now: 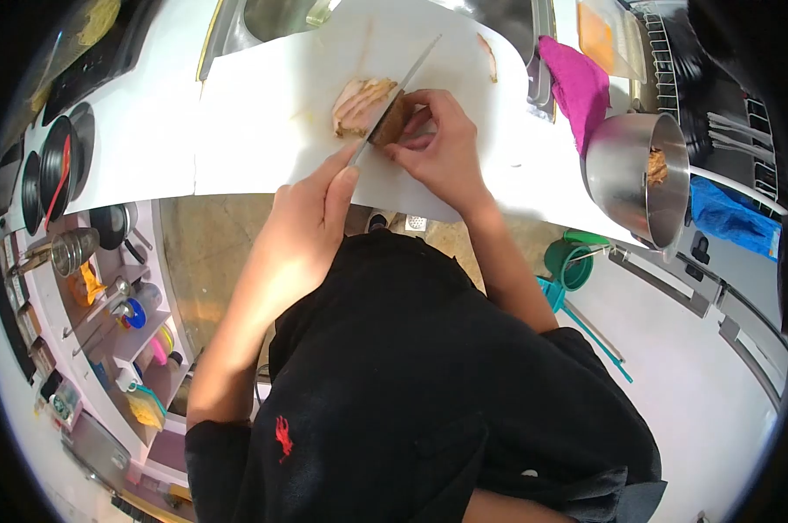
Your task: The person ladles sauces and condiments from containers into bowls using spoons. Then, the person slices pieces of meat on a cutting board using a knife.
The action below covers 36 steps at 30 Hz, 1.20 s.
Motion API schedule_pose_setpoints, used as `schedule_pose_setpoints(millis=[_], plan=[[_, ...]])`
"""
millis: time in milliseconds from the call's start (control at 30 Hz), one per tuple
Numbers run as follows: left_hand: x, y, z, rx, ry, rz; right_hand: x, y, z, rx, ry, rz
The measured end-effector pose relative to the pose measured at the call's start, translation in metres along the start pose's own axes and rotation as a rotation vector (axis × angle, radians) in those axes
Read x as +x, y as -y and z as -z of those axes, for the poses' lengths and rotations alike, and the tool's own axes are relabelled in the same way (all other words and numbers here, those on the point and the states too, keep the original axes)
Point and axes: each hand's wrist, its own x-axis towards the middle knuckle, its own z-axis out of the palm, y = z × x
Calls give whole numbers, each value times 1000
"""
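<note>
My left hand (311,213) is closed round the handle of a knife (423,63). The blade points up and to the right, its lower part against a browned piece of cooked meat (394,119). The fingers of my right hand (442,148) curl round that piece from the right side. Left of the blade lie several pale slices of meat (359,106), close together. All of this rests on a white cutting surface (464,52). A thin strip of meat (488,59) lies apart, farther right.
A steel sink (276,19) sits behind the cutting surface. To the right are a magenta cloth (577,87), a steel pot (616,170) with brown food inside, and a blue cloth (734,218). Black pans (58,170) stand at left, above shelves (141,336) of utensils. A green bucket (570,264) is low at right.
</note>
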Motion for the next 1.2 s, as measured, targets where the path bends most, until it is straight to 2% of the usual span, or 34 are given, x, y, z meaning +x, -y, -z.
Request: schedule_pose_setpoints(millis=[67,267,400,533,767,967,1067,1200], plan=[[-4,4,-7,-12,-63,-84,0,1,1,17,6,-33],[-36,7,7,12,61,183,0,-1,0,6,0,-3],[-9,18,-4,-13,-49,-68,0,-2,-2,31,1,2],[39,1,-14,13,-58,-128,0,-3,0,32,7,-11],[9,8,-10,25,-73,-79,-1,-3,-1,16,-16,7],[-37,23,2,6,-17,89,-1,-3,-3,60,-37,2],[-26,22,6,-9,-4,60,-1,-3,-2,-12,-7,17],[-4,11,-1,-221,0,41,-11,11,8,-79,-40,51]])
